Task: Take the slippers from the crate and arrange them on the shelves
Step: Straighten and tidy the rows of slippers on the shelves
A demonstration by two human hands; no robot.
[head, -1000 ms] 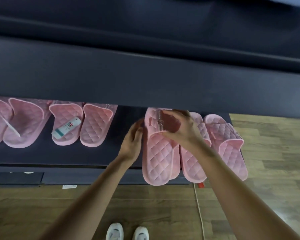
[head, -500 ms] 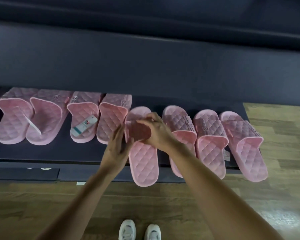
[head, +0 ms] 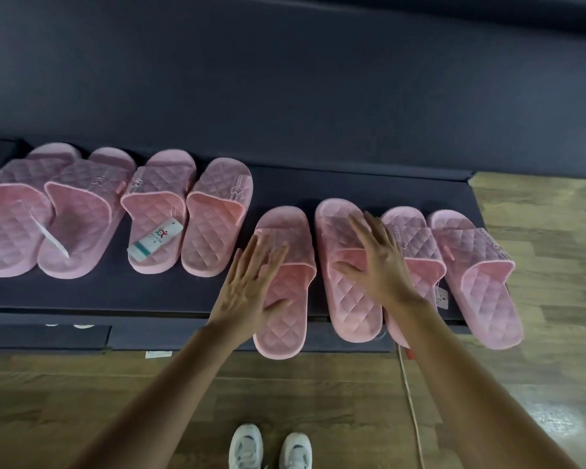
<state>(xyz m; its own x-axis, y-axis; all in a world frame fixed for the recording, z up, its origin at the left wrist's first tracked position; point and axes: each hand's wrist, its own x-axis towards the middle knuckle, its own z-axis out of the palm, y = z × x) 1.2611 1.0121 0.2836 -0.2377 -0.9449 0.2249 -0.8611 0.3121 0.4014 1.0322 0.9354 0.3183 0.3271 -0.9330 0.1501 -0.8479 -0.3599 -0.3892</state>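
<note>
Slippers [head: 217,214] in a row on the shelf [head: 82,292]; left hand [head: 247,286] flat, fingers straight and spread, laid on one slipper [head: 285,323], heel past the near edge; right hand [head: 379,265] likewise splayed, gripping nothing, resting on the next slipper [head: 352,309] just right; two more farther right; two pairs farther left, tag [head: 156,243] on one.

This is looking like a shop — identical pink slippers [head: 217,214] are sitting in a row on a dark shelf [head: 82,292], one carrying a printed tag [head: 154,243].
</note>
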